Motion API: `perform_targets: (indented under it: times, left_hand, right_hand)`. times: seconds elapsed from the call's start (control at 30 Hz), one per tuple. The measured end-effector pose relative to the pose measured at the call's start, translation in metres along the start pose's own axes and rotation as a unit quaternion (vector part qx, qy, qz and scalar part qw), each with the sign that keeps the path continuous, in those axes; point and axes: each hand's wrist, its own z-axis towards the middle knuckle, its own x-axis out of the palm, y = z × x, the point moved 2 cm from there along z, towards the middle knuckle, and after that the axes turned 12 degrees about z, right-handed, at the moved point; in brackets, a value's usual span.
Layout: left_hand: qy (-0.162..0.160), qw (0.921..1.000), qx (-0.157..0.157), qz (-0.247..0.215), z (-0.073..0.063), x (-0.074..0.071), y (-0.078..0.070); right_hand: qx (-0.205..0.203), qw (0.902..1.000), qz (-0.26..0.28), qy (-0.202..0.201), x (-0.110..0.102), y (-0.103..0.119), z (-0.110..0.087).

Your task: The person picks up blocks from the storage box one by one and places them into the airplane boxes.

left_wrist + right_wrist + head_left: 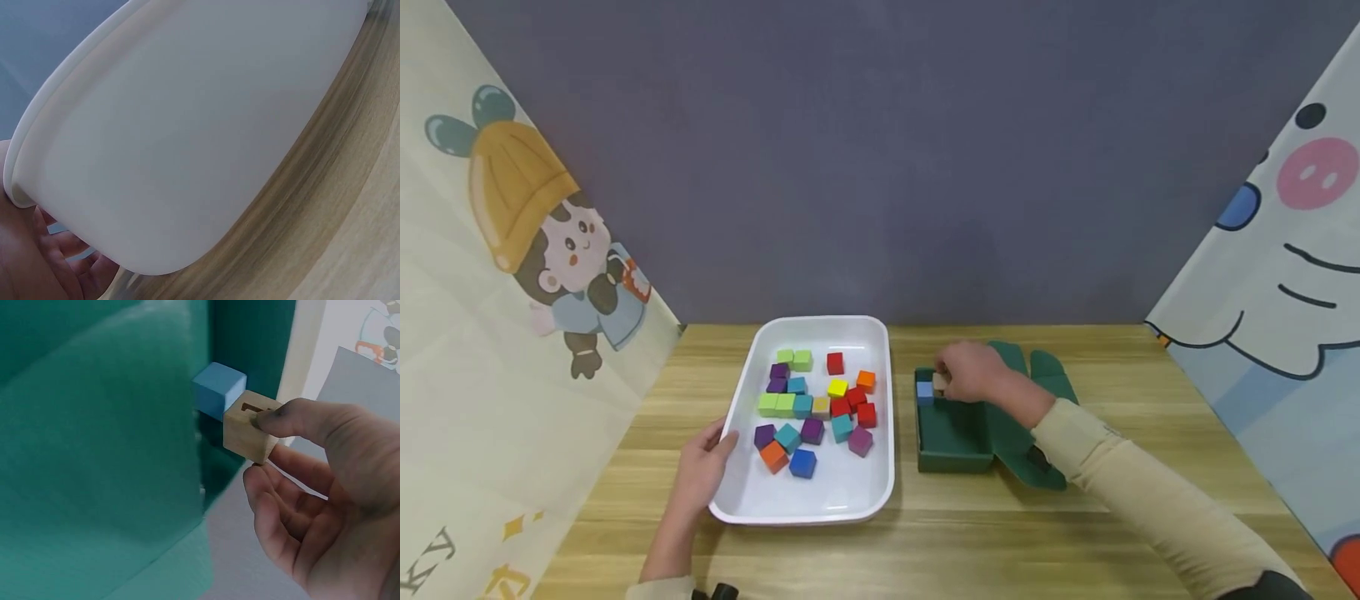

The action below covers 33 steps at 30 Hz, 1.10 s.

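Between thumb and fingers my right hand (972, 372) pinches a plain wooden cube (248, 428) with a dark mark on one face. It holds the cube over the back of a small green box (955, 462), beside a light blue cube (925, 393) that sits in the box's back left corner. My left hand (703, 462) grips the left rim of a white tray (805, 510), thumb on top and the other fingers beneath the edge, as the left wrist view shows. Inside the tray lie several coloured cubes, among them a dark blue cube (802, 463).
The green box's lid flaps (1052, 375) spread out to its right, partly under my right forearm. A wooden table (925, 550) carries tray and box. A grey wall (910, 167) stands behind, with printed cloths (460, 333) on both sides.
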Motion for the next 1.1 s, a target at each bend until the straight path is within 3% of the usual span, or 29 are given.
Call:
perform_targets:
  times: [0.37,0.87,1.1]
  left_hand:
    - [0.0,1.0,-0.003,0.002,0.0,-0.002,-0.003]
    - [-0.002,0.9999,0.006,-0.012,-0.001,0.0,-0.003]
    - [-0.005,0.9998,0.008,-0.016,-0.001,0.0,-0.001]
  right_hand:
    - [0.028,0.9996,0.008,-0.002,0.017,-0.013,0.004]
    - [-0.007,0.9996,-0.011,-0.023,0.032,-0.019,0.005]
    - [0.013,0.9987,-0.035,-0.036,0.032,-0.021,0.004]
